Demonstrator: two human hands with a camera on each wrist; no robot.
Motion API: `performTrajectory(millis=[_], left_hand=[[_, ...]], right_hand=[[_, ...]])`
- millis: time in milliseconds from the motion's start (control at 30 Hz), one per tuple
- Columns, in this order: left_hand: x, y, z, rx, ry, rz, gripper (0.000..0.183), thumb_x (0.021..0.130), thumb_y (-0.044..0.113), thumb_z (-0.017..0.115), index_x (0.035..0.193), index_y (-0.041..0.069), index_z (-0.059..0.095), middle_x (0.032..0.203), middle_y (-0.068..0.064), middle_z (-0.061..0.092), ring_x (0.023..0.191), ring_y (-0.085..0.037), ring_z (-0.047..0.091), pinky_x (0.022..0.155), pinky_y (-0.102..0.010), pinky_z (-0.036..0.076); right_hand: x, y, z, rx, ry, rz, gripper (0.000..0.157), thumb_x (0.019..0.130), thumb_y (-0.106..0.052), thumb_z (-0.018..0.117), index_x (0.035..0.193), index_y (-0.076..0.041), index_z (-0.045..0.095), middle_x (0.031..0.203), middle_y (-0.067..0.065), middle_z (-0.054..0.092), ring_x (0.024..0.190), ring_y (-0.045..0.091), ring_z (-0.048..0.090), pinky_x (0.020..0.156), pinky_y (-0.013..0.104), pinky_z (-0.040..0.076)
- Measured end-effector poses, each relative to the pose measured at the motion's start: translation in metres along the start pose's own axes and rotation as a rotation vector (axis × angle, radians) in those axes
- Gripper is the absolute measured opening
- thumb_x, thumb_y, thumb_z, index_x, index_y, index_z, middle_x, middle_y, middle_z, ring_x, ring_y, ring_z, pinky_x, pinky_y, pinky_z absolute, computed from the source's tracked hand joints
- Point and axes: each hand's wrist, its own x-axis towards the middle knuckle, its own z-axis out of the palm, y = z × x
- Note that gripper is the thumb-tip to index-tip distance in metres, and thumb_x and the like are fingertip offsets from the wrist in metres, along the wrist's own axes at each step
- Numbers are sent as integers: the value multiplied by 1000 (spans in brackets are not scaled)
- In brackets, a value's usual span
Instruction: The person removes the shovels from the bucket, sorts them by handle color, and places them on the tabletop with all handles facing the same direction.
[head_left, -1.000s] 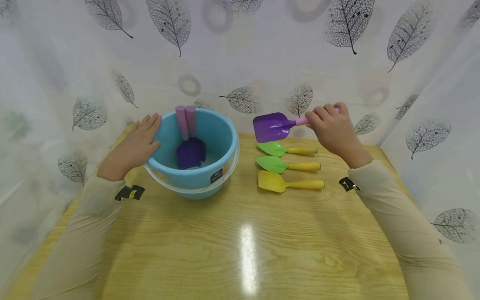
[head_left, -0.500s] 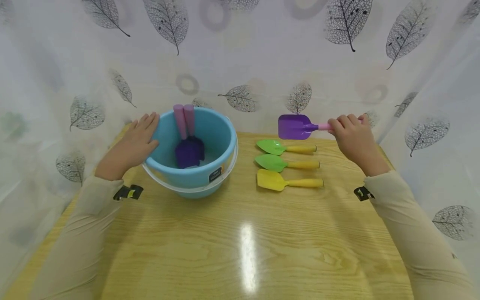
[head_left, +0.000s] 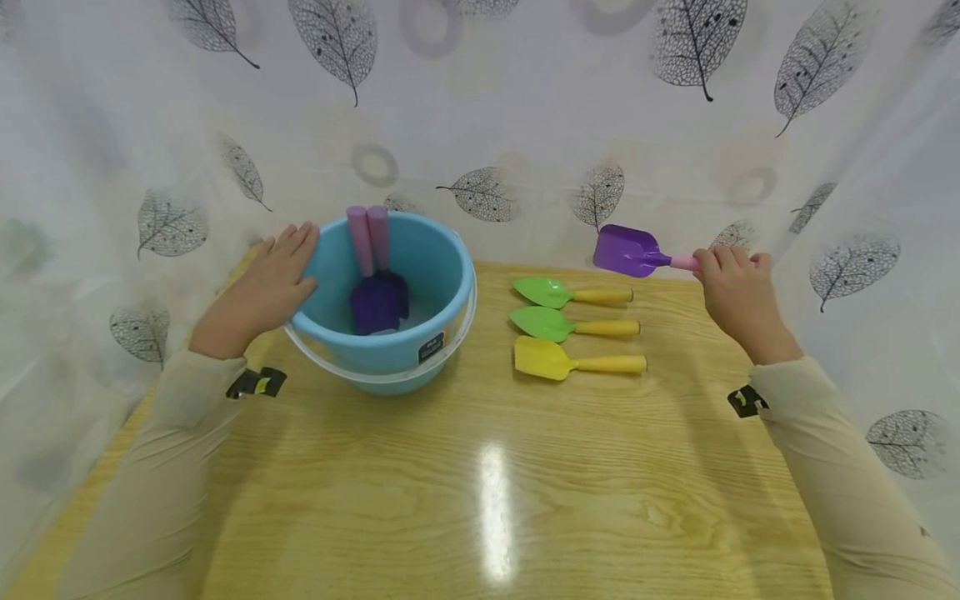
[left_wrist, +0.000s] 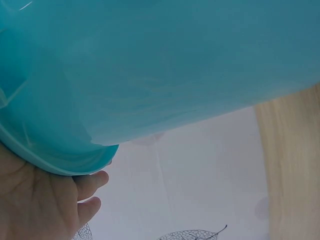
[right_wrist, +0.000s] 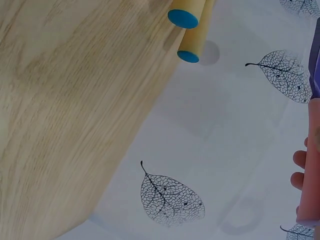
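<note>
My left hand (head_left: 262, 287) rests with its fingers straight against the left rim of a light blue bucket (head_left: 390, 367); the left wrist view shows the palm at the rim. Inside the bucket lean two purple shovels (head_left: 377, 304) with pink handles upward. My right hand (head_left: 742, 304) grips the pink handle of another purple shovel (head_left: 627, 251), held above the table's far right, blade pointing left. Left of that hand, on the table, lie two green trowels (head_left: 543, 323) and a yellow shovel (head_left: 542, 358), all with yellow handles pointing right.
The wooden table (head_left: 405, 500) carries the bucket and tools. A white curtain (head_left: 480, 100) with a leaf print hangs right behind the far edge and along both sides. A white carrying handle (head_left: 360, 377) hangs down the bucket's front.
My right hand has moved to the right and somewhat down with the purple shovel, away from above the green trowels. The left hand and the bucket have stayed in place.
</note>
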Motion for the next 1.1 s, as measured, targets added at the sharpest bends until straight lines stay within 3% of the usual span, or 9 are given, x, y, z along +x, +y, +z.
performTrajectory(millis=[667, 1100], left_hand=[[0, -1, 1, -3, 7, -7, 65, 98, 18, 31, 147, -8, -2, 155, -29, -2, 143, -45, -6, 115, -59, -3], [0, 0, 0, -3, 2, -5, 64, 99, 18, 30, 147, -8, -2, 155, -29, -2, 143, -45, -6, 115, -60, -3]], right_hand=[[-31, 19, 10, -64, -26, 54, 21, 89, -10, 60, 100, 8, 56, 92, 26, 57, 78, 44, 53, 55, 53, 36], [-43, 23, 18, -82, -57, 105, 20, 91, -10, 58, 96, 9, 58, 86, 27, 56, 72, 43, 52, 52, 51, 35]])
